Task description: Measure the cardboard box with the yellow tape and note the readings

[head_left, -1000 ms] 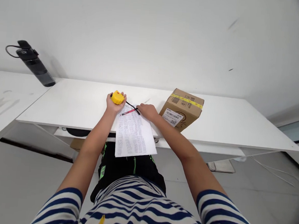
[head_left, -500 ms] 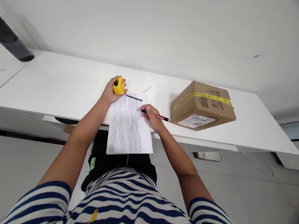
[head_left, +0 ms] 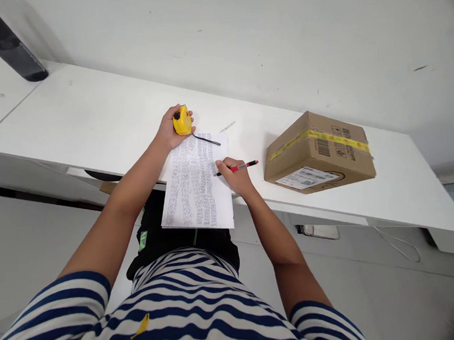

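Note:
My left hand (head_left: 170,131) is closed around a yellow tape measure (head_left: 182,121) at the top left corner of a sheet of paper (head_left: 196,180) covered in writing; its black strap trails onto the sheet. My right hand (head_left: 235,176) grips a red and black pen (head_left: 243,166) with the tip down on the sheet's right side. The sheet lies on a white table (head_left: 97,123) and hangs over its front edge.
A taped cardboard box (head_left: 319,152) with a shipping label stands on the table to the right of my right hand. A dark bottle (head_left: 12,51) lies at the far left. A white wall runs behind the table. Cables lie on the floor at right.
My right hand picked the pen up off the paper and now holds it in a writing grip, tip on the sheet. The view swung down and left. My left hand kept the tape measure.

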`<state>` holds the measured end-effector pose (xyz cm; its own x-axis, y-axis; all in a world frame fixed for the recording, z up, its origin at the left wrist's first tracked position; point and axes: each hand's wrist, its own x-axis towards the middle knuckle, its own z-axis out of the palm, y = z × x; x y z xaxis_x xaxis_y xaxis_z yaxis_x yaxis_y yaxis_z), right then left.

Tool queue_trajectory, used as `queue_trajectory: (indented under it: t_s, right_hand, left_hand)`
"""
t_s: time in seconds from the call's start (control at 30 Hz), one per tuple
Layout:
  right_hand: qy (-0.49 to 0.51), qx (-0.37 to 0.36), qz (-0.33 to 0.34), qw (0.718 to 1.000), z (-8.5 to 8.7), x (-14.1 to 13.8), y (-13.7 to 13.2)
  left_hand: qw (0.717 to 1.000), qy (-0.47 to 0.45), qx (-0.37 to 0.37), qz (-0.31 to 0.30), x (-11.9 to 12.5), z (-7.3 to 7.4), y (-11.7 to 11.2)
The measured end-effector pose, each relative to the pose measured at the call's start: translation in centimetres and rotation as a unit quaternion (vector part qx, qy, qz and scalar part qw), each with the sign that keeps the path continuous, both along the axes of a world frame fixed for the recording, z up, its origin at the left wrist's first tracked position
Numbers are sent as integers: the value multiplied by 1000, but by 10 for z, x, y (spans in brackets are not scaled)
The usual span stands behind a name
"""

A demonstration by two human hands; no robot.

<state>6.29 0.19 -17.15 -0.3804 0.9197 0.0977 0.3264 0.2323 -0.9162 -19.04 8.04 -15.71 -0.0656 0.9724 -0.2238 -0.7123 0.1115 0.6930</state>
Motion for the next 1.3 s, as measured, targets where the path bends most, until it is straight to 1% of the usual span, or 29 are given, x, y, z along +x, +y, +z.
queue_trajectory:
  t_s: [0.17, 0.33, 0.47, 0.57, 0.67, 0.77, 0.9, 1.2, 1.3]
  right_hand:
    - [3, -3, -12, 1000, 1, -1, -1]
    - [-7, -13, 4, 1000, 1, 0, -2]
    - [7, -16, -7, 1000, 1, 0, -2]
    - [3, -12, 3, 1000, 0, 0, -3]
    - [8, -11, -14, 1000, -1, 0, -2]
    - [7, -13, -27, 1000, -1, 0, -2]
    - [-10, -18, 2, 1000, 1, -1, -2]
    - [5, -13, -15, 1000, 1, -2, -1]
    - [12, -10, -26, 1000, 0, -2, -1]
  left_hand:
    - [1000, 17, -6, 1, 1, 1, -1]
    - [1000, 19, -3, 0, 2, 2, -3]
    - [1000, 12, -2, -8, 1, 2, -4]
    - [1000, 22, 0, -9, 0, 2, -3]
    - [999, 40, 16, -21, -1, 0, -2]
    - [997, 45, 49, -37, -3, -2, -1]
    - [996, 33, 66, -43, -5, -6, 0]
    - [999, -24, 33, -35, -5, -4, 1]
    - [999, -23, 30, -32, -5, -5, 1]
